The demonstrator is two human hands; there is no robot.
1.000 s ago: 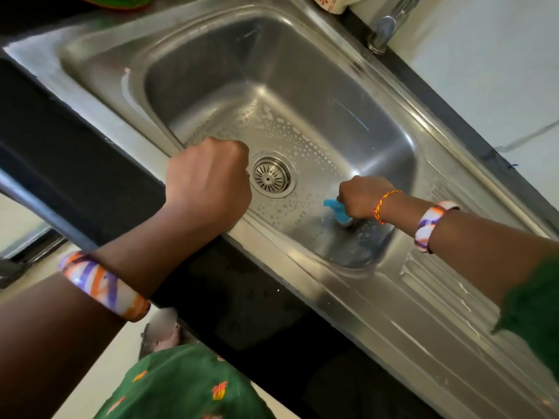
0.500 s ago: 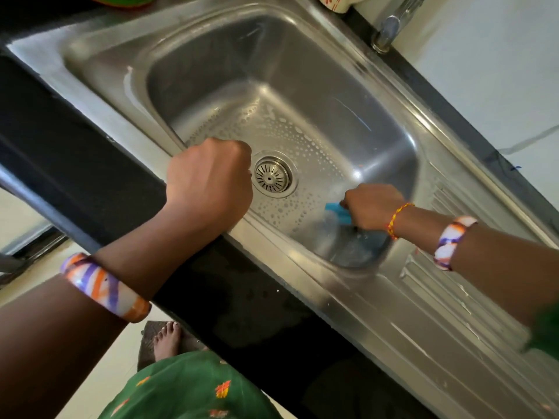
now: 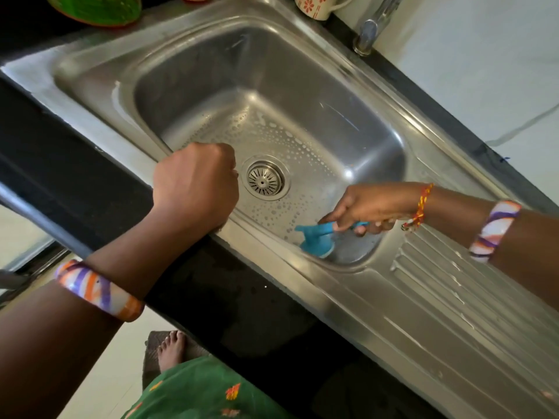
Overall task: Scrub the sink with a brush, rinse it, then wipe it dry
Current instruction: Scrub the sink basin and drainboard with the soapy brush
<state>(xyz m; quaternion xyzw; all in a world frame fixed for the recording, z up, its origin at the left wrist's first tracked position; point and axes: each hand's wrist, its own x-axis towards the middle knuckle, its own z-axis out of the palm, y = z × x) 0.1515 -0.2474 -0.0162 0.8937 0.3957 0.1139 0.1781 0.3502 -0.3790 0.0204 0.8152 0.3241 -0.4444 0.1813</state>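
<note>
A stainless steel sink point(image 3: 302, 95) fills the middle of the view, its floor dotted with soap bubbles around the round drain strainer point(image 3: 265, 179). My right hand point(image 3: 367, 207) grips the handle of a blue brush point(image 3: 317, 238), whose head presses against the near right corner of the basin wall. My left hand point(image 3: 196, 182) grips the near rim of the sink, with its fingers curled over the edge and hidden inside the basin.
A ribbed draining board point(image 3: 453, 297) lies to the right of the basin. The tap point(image 3: 370, 31) and a patterned mug point(image 3: 317, 6) stand at the far rim, a green bowl point(image 3: 96, 9) at the far left. The black counter edge point(image 3: 90, 182) runs along the near side.
My right hand has turned and drawn the brush toward the near right corner, so the blue brush head now shows fully. My left hand has stayed on the rim.
</note>
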